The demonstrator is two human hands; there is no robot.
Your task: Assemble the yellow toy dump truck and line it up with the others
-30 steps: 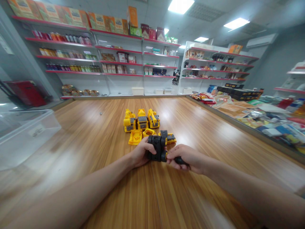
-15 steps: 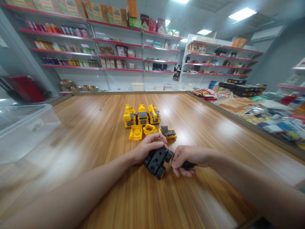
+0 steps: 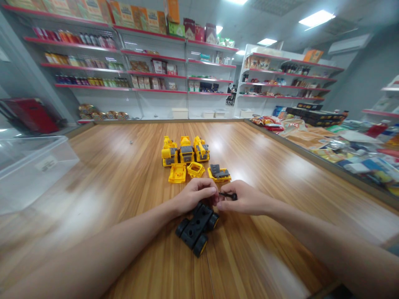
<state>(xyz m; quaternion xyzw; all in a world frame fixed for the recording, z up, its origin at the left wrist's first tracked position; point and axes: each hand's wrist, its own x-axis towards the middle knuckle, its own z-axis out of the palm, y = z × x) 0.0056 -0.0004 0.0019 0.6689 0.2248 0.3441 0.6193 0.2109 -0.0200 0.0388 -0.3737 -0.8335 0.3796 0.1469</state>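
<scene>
Taking the black toy chassis (image 3: 196, 227) as the centre of the dial, a transparent plastic bin (image 3: 37, 170) stands toward ten o'clock on the bench (image 3: 124, 178). Three yellow toy construction trucks (image 3: 186, 154) are lined up between eleven and twelve, with a yellow tray-shaped part (image 3: 177, 174) at eleven, nearer. The chassis itself lies tilted round on the bench, holes facing up, wheels on both flanks.

The left hand (image 3: 199, 193) is at twelve o'clock, just beyond it; its fingers are curled in, and I cannot tell whether they pinch anything. A yellow open frame (image 3: 195, 169) sits past it. At one o'clock rests a yellow-and-grey toy part (image 3: 219, 174). The right hand (image 3: 249, 200), at two, has its fingers closed on a slim black tool (image 3: 233, 196), probably a screwdriver, pointing toward the left fingertips.

Handled well, this calls for a light pinch near the tip, wrists low, and the fingertips over the bench, where a dropped small piece stays findable.
</scene>
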